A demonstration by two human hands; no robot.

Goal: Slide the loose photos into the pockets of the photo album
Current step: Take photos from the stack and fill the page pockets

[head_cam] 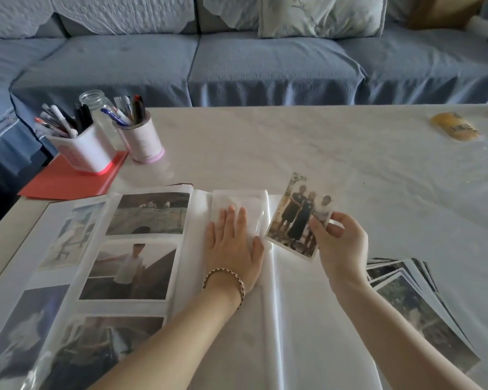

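On the head camera, your left hand [233, 249] lies flat, fingers straight, pressing an empty pocket [243, 201] on the right page of the open photo album [181, 277]. Your right hand [340, 246] pinches a photo of three people [299, 218] by its lower right edge, tilted just beside that pocket. The stack of loose photos [414, 305] lies fanned beside your right forearm

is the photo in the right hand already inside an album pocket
No, the right hand pinches the photo, fully visible beside the empty pocket.
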